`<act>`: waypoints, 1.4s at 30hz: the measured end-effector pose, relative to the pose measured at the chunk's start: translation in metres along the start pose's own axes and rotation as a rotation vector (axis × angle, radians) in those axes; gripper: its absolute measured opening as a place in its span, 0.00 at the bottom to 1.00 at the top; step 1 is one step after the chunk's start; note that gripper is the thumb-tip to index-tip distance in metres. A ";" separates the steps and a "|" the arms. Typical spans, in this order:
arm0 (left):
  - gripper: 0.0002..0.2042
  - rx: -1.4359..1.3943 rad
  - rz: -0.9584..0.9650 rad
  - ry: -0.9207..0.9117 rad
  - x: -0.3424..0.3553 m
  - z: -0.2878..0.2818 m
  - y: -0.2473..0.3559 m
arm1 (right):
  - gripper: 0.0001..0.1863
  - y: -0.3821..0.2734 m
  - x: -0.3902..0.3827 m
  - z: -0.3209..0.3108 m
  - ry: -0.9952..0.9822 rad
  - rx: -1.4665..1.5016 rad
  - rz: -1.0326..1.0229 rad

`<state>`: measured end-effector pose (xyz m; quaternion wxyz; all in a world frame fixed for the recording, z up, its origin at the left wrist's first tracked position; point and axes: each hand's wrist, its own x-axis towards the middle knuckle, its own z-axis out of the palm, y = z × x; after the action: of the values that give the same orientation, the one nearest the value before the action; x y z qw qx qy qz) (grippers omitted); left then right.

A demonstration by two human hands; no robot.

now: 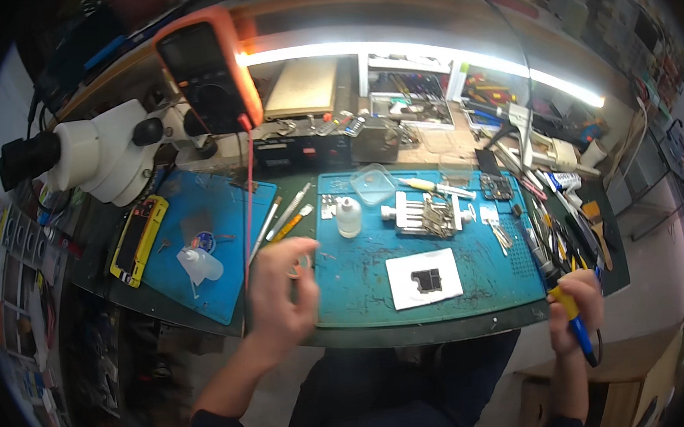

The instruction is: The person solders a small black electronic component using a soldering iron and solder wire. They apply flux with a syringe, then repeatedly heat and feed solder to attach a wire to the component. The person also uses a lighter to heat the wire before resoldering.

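My right hand (pixel 576 307) is wrapped round the yellow-and-blue handle of a soldering iron (pixel 571 316), its shaft pointing up and away at the right edge of the blue mat (pixel 357 301). At the mat's left edge my left hand (pixel 277 287) hovers, slightly smeared, with thumb and fingers curled toward each other. A small roundish thing (pixel 301 265) shows between them; its kind is unclear. Nearer the middle, a white square pad (pixel 398 284) bears a dark chip-like piece (pixel 426 280). Behind it stands a metal board holder (pixel 426 214), with a clear bottle (pixel 349 218) to its left.
An orange multimeter (pixel 201 72) and a white microscope (pixel 104 152) stand at the left. On the left mat lie a yellow-framed device (pixel 137 242) and a squeeze bottle (pixel 203 264). Tweezers and hand tools (pixel 556 225) crowd the right. A red cable (pixel 250 188) hangs near my left hand.
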<state>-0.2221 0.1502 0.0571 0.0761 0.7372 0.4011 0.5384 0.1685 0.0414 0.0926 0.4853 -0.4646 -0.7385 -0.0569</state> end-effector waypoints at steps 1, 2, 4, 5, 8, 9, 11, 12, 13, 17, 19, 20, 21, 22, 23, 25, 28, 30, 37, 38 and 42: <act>0.10 0.049 -0.023 -0.009 -0.002 -0.004 -0.007 | 0.15 0.000 -0.009 0.005 -0.020 0.028 0.030; 0.08 0.104 -0.042 -0.015 -0.005 -0.011 -0.015 | 0.15 0.000 -0.016 0.009 -0.005 0.070 0.080; 0.05 0.135 -0.142 -0.060 -0.014 -0.027 -0.021 | 0.16 0.000 -0.031 0.020 0.032 0.173 0.178; 0.05 0.099 -0.224 -0.097 -0.028 -0.035 -0.019 | 0.16 0.002 -0.038 0.023 0.058 0.178 0.193; 0.07 0.097 -0.084 -0.156 -0.044 -0.062 -0.025 | 0.16 0.012 -0.050 0.038 0.131 0.186 0.194; 0.08 0.098 0.024 -0.171 -0.046 -0.067 -0.027 | 0.16 0.015 -0.053 0.040 0.145 0.148 0.173; 0.08 0.113 -0.189 -0.157 -0.046 -0.070 -0.019 | 0.16 0.019 -0.058 0.045 0.169 0.116 0.174; 0.10 0.095 -0.314 -0.088 -0.044 -0.060 -0.013 | 0.16 0.019 -0.061 0.048 0.175 0.123 0.194; 0.12 0.066 -0.438 -0.023 -0.040 -0.049 -0.009 | 0.16 0.018 -0.064 0.048 0.180 0.117 0.218; 0.19 0.392 -0.086 -0.314 -0.013 -0.033 -0.011 | 0.16 0.018 -0.059 0.052 0.168 0.061 0.206; 0.20 0.453 -0.060 -0.357 -0.007 -0.018 -0.016 | 0.16 0.016 -0.056 0.046 0.155 0.030 0.174; 0.20 0.458 -0.077 -0.384 -0.005 -0.016 -0.017 | 0.17 0.017 -0.055 0.045 0.147 0.062 0.177; 0.20 0.543 -0.071 -0.412 -0.001 -0.016 -0.012 | 0.17 0.018 -0.054 0.047 0.139 0.093 0.182; 0.20 0.537 -0.059 -0.427 0.000 -0.015 -0.011 | 0.17 0.018 -0.054 0.045 0.127 0.108 0.185; 0.19 0.531 -0.047 -0.443 0.001 -0.015 -0.011 | 0.18 0.019 -0.056 0.044 0.120 0.101 0.184; 0.18 0.510 -0.063 -0.399 0.004 -0.014 -0.006 | 0.17 0.019 -0.057 0.045 0.115 0.179 0.214; 0.10 0.285 -0.199 -0.372 -0.002 -0.010 -0.012 | 0.14 0.008 -0.051 0.046 0.063 0.317 0.318; 0.09 0.233 -0.222 -0.328 -0.002 -0.008 -0.003 | 0.13 0.008 -0.046 0.045 -0.029 0.321 0.300; 0.11 -0.024 -0.080 -0.499 -0.004 0.016 0.030 | 0.12 -0.001 -0.029 0.053 -0.066 0.404 0.307; 0.12 -0.068 -0.102 -0.511 -0.005 0.023 0.036 | 0.12 -0.001 -0.029 0.054 -0.060 0.437 0.318; 0.13 -0.163 -0.103 -0.499 -0.005 0.047 0.043 | 0.13 -0.002 -0.026 0.057 -0.073 0.462 0.418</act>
<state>-0.1606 0.1335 0.0578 0.2589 0.8171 0.3624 0.3660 0.1318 0.0542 0.0434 0.5522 -0.4857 -0.6374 0.2302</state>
